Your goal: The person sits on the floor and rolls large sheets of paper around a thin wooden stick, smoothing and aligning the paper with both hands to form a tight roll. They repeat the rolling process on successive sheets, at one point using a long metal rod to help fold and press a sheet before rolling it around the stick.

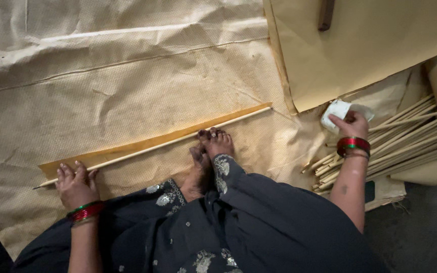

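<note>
Seated worker on a floor covered with crumpled tan sheeting [127,65], viewed from above. At far left, the left hand [75,186], wearing red and green bangles at the wrist, lies palm down with fingers spread flat; it grasps nothing, but presses the near end of a long thin stick [153,146] and the narrow amber paper strip [142,143] beneath it. The stick runs diagonally from lower left to upper right, lying along the strip, its dark tip projecting just beyond the hand at left. At centre, the worker's bare feet [212,146], emerging from dark patterned clothing, rest with the toes touching the stick at about its midpoint. Above and right of centre, a stack of large tan paper sheets [370,45] lies flat, a dark brown bar [325,14] on top of it near the upper edge. At right, the right hand [352,124], also bangled, is closed on a small white cup-like container [337,114], the index finger lying across its rim. The hand hovers over a loose pile of pale sticks [405,141], which lies well apart from the single stick.
</note>
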